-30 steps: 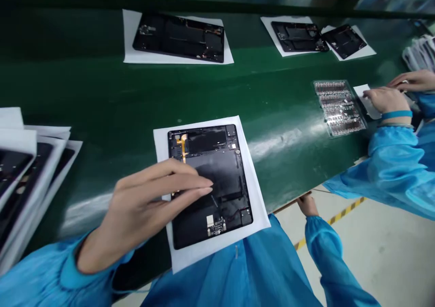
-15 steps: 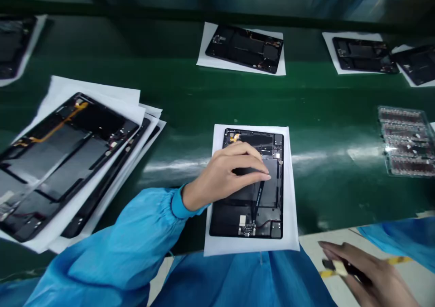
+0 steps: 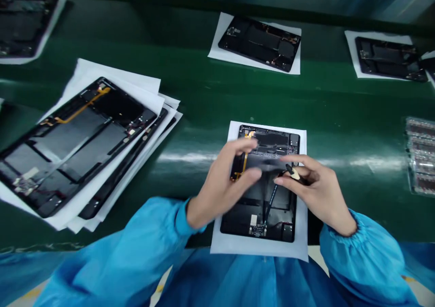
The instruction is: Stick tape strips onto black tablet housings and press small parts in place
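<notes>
In front of me an opened tablet shell (image 3: 278, 203) lies on a white sheet (image 3: 258, 248), with a small circuit board (image 3: 258, 230) at its near edge. From that board a dark ribbon cable (image 3: 271, 203) runs up towards my right fingertips. My left hand (image 3: 224, 180) is over the tablet's left side, slightly blurred, its thumb and fingers spread and nothing between them. At the tablet's right side my right hand (image 3: 316, 184) grips a small black and cream piece (image 3: 295, 173). Whether that piece touches the cable I cannot tell.
A stack of opened tablets (image 3: 84, 135) with white sheets between them stands at the left. Further tablets lie along the back, one (image 3: 261, 44) in the middle and another (image 3: 384, 58) to the right. A clear tray (image 3: 421, 157) of small parts is at the right edge.
My right hand has come up from beside the table, bringing the black and cream piece over the tablet. My left hand has opened from a pinch and drawn left. The view has shifted slightly.
</notes>
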A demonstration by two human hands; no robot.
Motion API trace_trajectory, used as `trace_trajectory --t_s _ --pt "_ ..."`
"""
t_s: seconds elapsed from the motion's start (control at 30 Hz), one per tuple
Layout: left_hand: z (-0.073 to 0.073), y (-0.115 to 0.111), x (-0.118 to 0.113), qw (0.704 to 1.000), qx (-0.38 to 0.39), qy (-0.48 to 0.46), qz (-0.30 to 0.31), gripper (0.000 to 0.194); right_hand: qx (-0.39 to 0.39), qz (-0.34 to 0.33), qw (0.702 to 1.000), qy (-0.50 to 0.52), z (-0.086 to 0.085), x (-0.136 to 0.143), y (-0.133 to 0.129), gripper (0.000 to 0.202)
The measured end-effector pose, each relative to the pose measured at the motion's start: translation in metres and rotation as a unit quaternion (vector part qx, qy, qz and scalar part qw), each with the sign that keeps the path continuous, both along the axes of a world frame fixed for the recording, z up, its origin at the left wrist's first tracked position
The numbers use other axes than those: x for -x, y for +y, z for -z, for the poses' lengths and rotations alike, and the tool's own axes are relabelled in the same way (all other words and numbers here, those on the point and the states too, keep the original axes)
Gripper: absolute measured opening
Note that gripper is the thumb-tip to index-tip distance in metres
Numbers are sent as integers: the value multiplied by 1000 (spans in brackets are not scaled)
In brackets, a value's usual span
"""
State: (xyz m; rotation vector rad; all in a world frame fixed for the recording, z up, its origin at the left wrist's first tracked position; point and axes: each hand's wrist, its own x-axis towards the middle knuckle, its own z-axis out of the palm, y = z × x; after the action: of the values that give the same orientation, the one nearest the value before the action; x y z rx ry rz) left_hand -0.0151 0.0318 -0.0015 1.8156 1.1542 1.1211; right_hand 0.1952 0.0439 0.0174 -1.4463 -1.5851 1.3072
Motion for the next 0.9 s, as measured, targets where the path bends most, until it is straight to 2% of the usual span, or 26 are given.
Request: trace_trajectory --t_s 0.03,0.07,0.13,0.23,0.33,0.47,0.63,0.73,0.9 --pt "3 -19 5 998 -23 57 8 42 -1 -1 1000 1 2 -1 1 23" --pt "6 -38 9 989 -54 124 52 37 -4 -6 1000 1 4 -1 2 18" --pt "13 -71 16 955 -105 240 143 41 -9 -23 1000 5 8 0 5 16" --pt "22 -96 17 911 -124 351 178 54 -4 -43 999 18 14 1 10 17" --pt "27 -95 13 894 -123 392 178 64 -2 -42 999 16 19 1 13 17" --pt "29 -89 13 884 -133 411 181 66 -21 -43 999 -7 25 0 13 12" --pt "28 -90 15 872 -148 425 196 65 -130 -34 990 -47 31 1 15 5" --pt "28 -90 14 876 -145 418 194 60 -179 -31 980 -77 36 2 15 1" --pt "27 -91 12 890 -130 399 179 50 -197 -26 974 -106 41 3 13 2"
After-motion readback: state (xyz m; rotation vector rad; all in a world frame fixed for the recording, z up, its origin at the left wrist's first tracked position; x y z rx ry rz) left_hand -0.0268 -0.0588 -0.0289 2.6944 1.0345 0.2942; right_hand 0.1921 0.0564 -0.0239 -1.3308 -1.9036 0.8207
